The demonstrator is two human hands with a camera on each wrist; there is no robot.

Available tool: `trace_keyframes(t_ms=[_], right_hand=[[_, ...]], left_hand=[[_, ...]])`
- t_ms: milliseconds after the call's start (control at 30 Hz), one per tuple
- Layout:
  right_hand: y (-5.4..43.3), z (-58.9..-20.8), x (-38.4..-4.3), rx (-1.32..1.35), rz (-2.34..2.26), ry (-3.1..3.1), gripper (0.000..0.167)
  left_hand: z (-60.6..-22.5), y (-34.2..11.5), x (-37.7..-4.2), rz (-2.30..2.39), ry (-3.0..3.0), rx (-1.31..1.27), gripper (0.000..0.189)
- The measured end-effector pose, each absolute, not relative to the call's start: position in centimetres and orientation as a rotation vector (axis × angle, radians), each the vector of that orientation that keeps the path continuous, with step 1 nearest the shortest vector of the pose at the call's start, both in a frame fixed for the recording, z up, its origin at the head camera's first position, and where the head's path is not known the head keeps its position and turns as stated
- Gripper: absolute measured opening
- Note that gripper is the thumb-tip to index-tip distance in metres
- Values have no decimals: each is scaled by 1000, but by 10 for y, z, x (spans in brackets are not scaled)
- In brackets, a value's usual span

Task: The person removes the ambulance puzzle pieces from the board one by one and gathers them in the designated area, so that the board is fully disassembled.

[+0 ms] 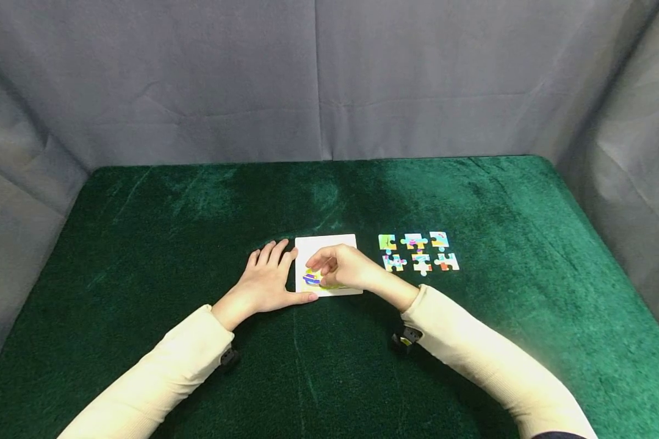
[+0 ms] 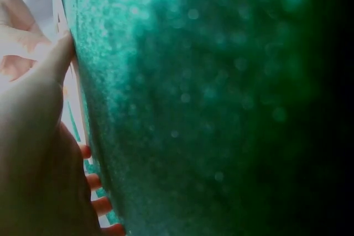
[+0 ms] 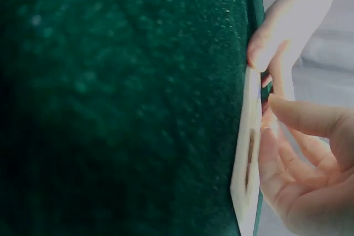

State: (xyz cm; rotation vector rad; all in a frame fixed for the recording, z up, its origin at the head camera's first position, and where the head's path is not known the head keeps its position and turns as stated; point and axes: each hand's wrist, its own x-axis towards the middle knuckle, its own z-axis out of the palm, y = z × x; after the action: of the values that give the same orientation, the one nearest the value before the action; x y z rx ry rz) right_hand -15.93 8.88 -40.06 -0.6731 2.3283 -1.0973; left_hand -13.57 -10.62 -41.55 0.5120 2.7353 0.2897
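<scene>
A white puzzle board [image 1: 325, 242] lies on the green cloth in front of me, its side edge [image 3: 247, 136] showing in the right wrist view. Colourful pieces, blue, purple and yellow [image 1: 311, 277], sit in its near-left part. My left hand [image 1: 266, 286] rests spread on the cloth at the board's left side, with its thumb on the near-left corner. Over the board is my right hand [image 1: 343, 266], fingers bent and fingertips down near the coloured pieces. A gap shows between its thumb and fingers, with no piece seen between them. This hand hides much of the board.
Several loose jigsaw pieces [image 1: 420, 258] lie in two rows right of the board, beyond the right forearm. Green cloth [image 1: 198, 201] covers the table. Grey curtains [image 1: 329, 79] hang behind and at both sides.
</scene>
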Motion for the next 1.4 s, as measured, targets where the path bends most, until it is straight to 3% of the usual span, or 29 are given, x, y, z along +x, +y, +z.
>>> trace_keyframes(t_ms=[833,1400], right_hand=[[81,-403,-161,-759,-887,2364,47],[85,-409,-163,-633,-1138,2295,30]], left_hand=[[-417,-105,-135,305,2742,517,98],[-417,-105,-135,301,2749,524,98]])
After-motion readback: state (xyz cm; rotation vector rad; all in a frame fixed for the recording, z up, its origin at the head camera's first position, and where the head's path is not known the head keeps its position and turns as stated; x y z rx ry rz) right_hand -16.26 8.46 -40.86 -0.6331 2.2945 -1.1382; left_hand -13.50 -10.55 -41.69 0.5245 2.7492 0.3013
